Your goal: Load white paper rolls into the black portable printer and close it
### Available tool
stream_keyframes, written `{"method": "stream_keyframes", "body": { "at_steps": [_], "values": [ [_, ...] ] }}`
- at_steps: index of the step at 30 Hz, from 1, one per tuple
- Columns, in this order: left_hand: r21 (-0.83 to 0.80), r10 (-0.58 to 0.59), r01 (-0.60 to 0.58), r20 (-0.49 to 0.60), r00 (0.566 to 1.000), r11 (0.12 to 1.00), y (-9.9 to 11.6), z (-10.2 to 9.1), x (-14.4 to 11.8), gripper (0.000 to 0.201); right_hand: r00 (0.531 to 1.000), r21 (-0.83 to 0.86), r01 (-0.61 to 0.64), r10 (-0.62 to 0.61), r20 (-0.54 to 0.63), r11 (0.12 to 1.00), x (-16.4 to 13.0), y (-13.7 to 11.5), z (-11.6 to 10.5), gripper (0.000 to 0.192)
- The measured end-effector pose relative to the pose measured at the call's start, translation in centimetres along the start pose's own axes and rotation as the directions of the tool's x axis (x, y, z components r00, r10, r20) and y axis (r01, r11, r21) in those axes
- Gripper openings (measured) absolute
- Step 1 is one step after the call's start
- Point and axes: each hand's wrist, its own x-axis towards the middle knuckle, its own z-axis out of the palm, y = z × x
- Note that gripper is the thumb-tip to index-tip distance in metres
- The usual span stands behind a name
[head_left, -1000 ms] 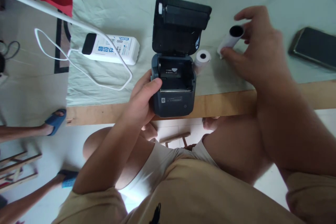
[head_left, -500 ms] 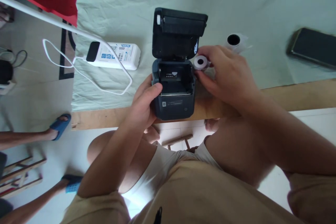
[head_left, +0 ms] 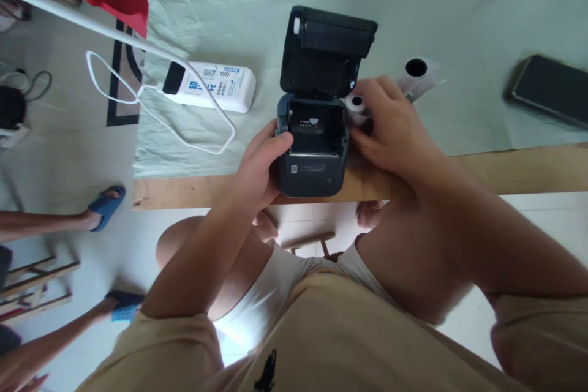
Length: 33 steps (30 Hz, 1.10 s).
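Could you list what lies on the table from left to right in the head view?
White power bank → left hand → open printer → small paper roll → wrapped roll → dark phone.

A wooden table (head_left: 505, 168) carries a pale green cloth (head_left: 229, 6) that leaves the near edge bare. On the cloth lie a white power bank (head_left: 215, 82) at the left, an open dark printer (head_left: 315, 135), two white paper rolls (head_left: 356, 107) – and, far right, probably a phone (head_left: 549, 89).
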Motion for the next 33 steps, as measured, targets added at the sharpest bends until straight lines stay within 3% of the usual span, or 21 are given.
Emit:
{"method": "stream_keyframes", "body": {
  "at_steps": [8, 11, 16, 23, 27, 33],
  "values": [
    [-0.035, 0.043, -0.042, 0.025, 0.999, 0.998, -0.3, 0.8, 0.1, 0.015, 1.000, 0.017, -0.005, 0.005, -0.006, 1.000, 0.4, 0.4, -0.2, 0.050],
    [-0.046, 0.049, -0.047, 0.035, 0.998, 0.998, -0.4, 0.9, 0.1, 0.022, 1.000, 0.028, -0.014, 0.014, -0.010, 1.000, 0.5, 0.4, -0.3, 0.044],
    [-0.062, 0.053, -0.050, 0.044, 0.998, 0.997, -0.6, 0.9, 0.3, 0.014, 0.999, 0.028, 0.039, -0.039, -0.008, 0.999, 0.0, 0.4, -0.8, 0.039],
    [0.092, 0.094, -0.091, -0.026, 0.995, 0.992, -1.1, 0.5, 0.9, 0.041, 0.995, 0.038, 0.095, -0.096, 0.039, 0.995, 0.0, 0.0, -1.5, 0.043],
    [0.066, 0.047, -0.044, -0.035, 0.998, 0.997, -1.0, 0.9, 0.7, 0.031, 0.997, 0.036, 0.071, -0.072, 0.022, 0.997, 0.4, 0.5, -0.8, 0.047],
    [-0.026, 0.086, -0.086, 0.005, 0.996, 0.996, -1.1, 1.2, 0.6, 0.015, 0.992, 0.042, 0.130, -0.130, -0.006, 0.991, 0.8, 1.7, 0.0, 0.053]
  ]
}}
